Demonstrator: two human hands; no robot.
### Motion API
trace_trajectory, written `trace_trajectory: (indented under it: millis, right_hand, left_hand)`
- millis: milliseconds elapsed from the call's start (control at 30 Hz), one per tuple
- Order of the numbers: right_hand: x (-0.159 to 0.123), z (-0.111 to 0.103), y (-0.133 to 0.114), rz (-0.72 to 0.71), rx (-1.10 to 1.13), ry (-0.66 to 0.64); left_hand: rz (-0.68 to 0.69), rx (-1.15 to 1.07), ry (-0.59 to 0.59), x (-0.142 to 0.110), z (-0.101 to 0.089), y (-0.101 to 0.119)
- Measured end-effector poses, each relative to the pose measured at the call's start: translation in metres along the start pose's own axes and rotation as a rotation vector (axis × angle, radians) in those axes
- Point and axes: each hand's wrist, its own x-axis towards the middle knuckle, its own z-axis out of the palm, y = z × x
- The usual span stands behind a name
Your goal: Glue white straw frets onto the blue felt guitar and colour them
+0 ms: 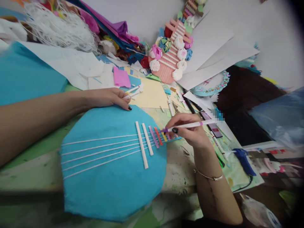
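Note:
A blue paper-covered guitar shape lies in front of me, with white strings stretched across it. Two plain white strips cross the strings, followed towards the neck by a purple strip, a red strip and a yellow one. My right hand grips a white felt-tip pen, its purple tip close to the coloured strips; whether it touches one I cannot tell. At the guitar's far edge, my left hand is closed around a few white felt-tip pens.
A pink decorated guitar model leans against the wall behind. Tangled white cord lies back left. To the right are a phone, a blue glue gun and its cable. Scissors and paper scraps litter the table.

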Motion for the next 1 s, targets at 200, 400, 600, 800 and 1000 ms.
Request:
trace_trajectory:
  millis: [200,400,600,800,1000]
  right_hand:
    - [0.004,0.004,-0.007,0.007,-0.085,-0.128]
    - [0.004,0.007,-0.007,0.024,-0.111,-0.171]
    - [0.006,0.011,-0.005,0.049,-0.029,-0.167]
    - [0.009,0.013,0.000,0.083,-0.052,-0.077]
    - [0.009,0.012,0.002,0.097,-0.072,-0.062]
  left_hand:
    - [-0.012,0.025,0.025,-0.005,0.004,0.004]
    - [-0.006,0.032,0.018,-0.005,0.005,0.006]
    - [0.006,0.022,-0.002,-0.001,0.000,0.000]
    - [-0.036,0.020,-0.026,0.002,-0.003,0.000]
    - [-0.030,0.029,-0.015,0.005,-0.006,-0.001]
